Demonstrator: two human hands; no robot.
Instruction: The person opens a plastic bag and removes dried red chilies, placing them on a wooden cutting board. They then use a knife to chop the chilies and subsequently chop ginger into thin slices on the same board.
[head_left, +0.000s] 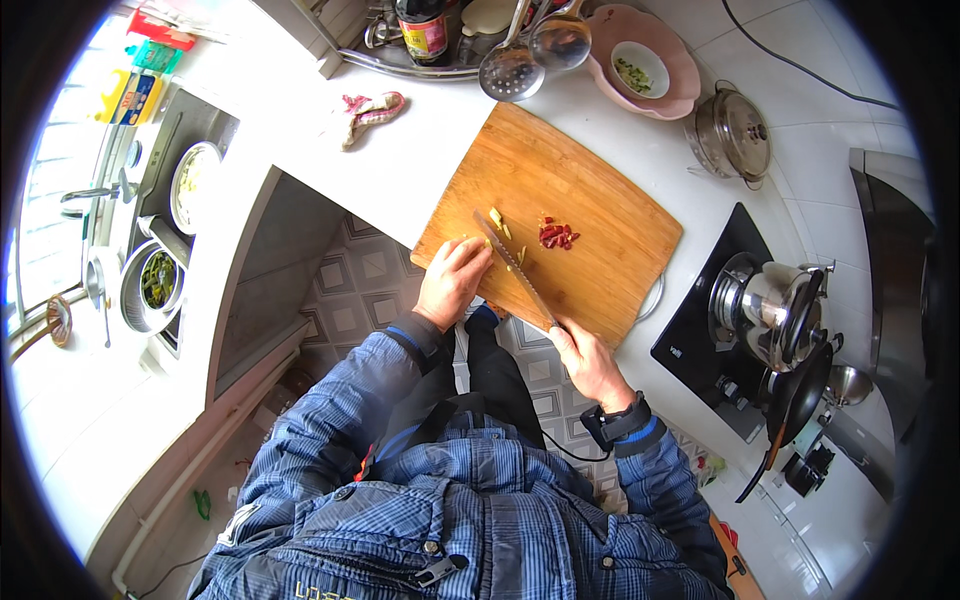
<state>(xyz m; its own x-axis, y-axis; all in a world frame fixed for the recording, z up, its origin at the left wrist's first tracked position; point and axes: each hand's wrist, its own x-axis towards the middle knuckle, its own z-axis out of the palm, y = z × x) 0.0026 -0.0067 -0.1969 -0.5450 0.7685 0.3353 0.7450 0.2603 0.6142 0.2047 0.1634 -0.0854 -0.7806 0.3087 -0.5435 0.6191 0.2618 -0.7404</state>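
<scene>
On a wooden cutting board (592, 172), my right hand (589, 364) grips the handle of a kitchen knife (523, 279). Its long blade slants up and left across the board. My left hand (457, 277) has its fingers curled by the blade, holding down a pale yellow piece of food (487, 244), mostly hidden by the fingertips. Small cut yellow pieces (497, 219) lie just past the blade, with a few more beside it. A little pile of chopped red chili (556, 235) sits to their right.
A crumpled cloth (371, 116) lies left of the board. Behind it are a skimmer (511, 73) and a pink basin (679, 97) holding a white bowl (660, 67). A glass pot (731, 135), gas hob (720, 300) and steel pot (776, 315) stand right; a sink (214, 112) is left.
</scene>
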